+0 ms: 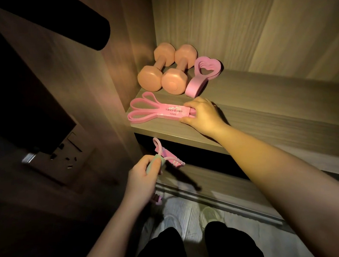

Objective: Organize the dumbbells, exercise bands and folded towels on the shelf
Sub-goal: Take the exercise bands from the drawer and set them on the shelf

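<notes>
The right hand [202, 114] pinches the end of a flat pink rubber exercise band [154, 111] lying at the front of the grey wood-grain shelf [266, 101]; the left hand [142, 175] grips what seems a pale-green-handled pink band [164, 157] below the shelf edge. Two peach dumbbells [174, 84] sit in its back corner.

Two peach dumbbells [173, 81] lie side by side at the far left of the shelf [266, 105]. A pink heart band [195, 83] sits just right of them. Nearer lies a pink sleeved band [169, 111], gripped by the right hand [203, 114]. The left hand [142, 177] holds a green-handled band [168, 156] below the shelf.
</notes>
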